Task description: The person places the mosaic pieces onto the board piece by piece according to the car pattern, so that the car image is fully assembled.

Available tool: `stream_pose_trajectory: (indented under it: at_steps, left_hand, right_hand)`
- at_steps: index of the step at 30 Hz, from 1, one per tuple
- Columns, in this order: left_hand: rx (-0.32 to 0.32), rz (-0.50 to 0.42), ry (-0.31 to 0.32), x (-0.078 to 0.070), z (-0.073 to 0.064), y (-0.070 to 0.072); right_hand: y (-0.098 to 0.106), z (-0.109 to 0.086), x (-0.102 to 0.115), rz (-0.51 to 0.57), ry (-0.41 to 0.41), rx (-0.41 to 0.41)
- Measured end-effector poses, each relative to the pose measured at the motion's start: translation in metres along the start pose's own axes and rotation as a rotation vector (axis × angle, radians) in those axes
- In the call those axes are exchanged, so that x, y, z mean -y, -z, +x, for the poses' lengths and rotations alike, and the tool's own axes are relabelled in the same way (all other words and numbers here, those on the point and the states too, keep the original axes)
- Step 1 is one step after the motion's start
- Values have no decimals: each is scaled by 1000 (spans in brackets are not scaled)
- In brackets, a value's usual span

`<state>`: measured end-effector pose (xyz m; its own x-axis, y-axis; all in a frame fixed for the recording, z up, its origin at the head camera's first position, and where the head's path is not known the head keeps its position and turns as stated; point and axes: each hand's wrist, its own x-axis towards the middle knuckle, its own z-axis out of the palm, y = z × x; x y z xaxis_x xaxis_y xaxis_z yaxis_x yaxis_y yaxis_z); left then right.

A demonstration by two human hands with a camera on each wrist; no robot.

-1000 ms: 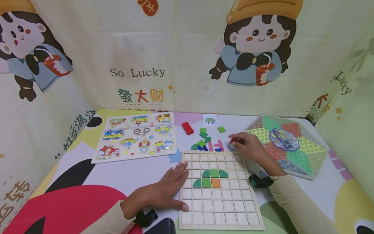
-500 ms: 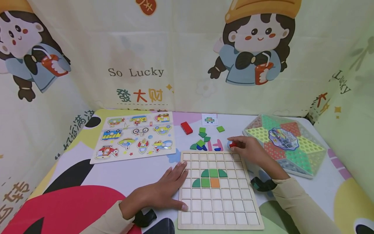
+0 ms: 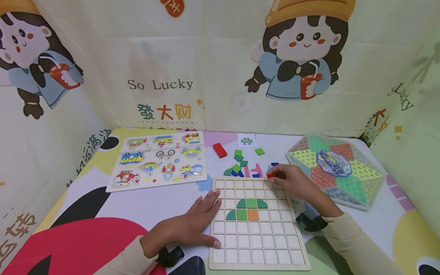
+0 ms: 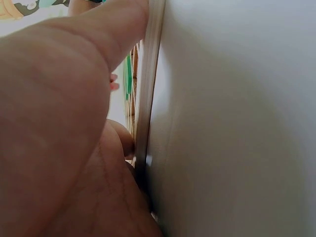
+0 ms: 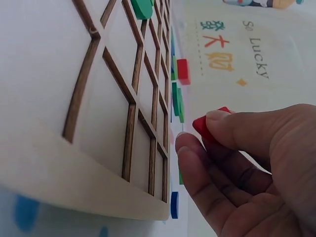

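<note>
Between thumb and fingers my right hand (image 3: 296,181) pinches a small red piece (image 5: 211,124), held just above the far right corner of the wooden grid board (image 3: 254,228). Fingers spread, my left hand (image 3: 192,228) rests along the board's left edge, its thumb on the frame. Set in the grid are green quarter-round pieces (image 3: 232,215), green squares (image 3: 251,203) and one orange square (image 3: 253,215). In the left wrist view my left hand (image 4: 64,108) covers much of the board's side.
Loose green (image 3: 236,167), blue (image 3: 256,175) and pink pieces (image 3: 246,172) lie behind the board. Farther back are a red block (image 3: 219,150) and a picture card (image 3: 246,140). A vehicle puzzle board (image 3: 158,160) lies left, a clear star-patterned box (image 3: 337,170) right.
My right hand has come slightly toward me and left with the red piece, from behind the board to its far right corner. A blue piece now shows behind it. My left hand stays put.
</note>
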<state>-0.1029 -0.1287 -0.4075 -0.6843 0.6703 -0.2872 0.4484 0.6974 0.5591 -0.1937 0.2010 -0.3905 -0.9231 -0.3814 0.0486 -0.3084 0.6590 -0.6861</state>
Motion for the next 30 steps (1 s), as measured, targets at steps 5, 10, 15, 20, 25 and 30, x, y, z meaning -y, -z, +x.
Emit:
stream_pose_trajectory:
  at_steps: [5, 10, 15, 20, 25, 30]
  left_hand:
    - [1, -4, -1, 0, 0, 0]
    - [-1, -9, -14, 1, 0, 0]
    - [2, -11, -15, 1, 0, 0]
    - [8, -16, -8, 1, 1, 0]
    - [13, -12, 1, 0, 2, 0]
    - [11, -13, 6, 0, 1, 0]
  right_hand:
    - [-2, -2, 1, 4, 17, -4]
    - [-4, -3, 0, 37, 9, 50]
    - [-6, -7, 0, 65, 42, 98]
    - [-6, -13, -2, 68, 85, 100]
    - [-7, -20, -1, 70, 119, 125]
    - [-9, -25, 4, 68, 118, 141]
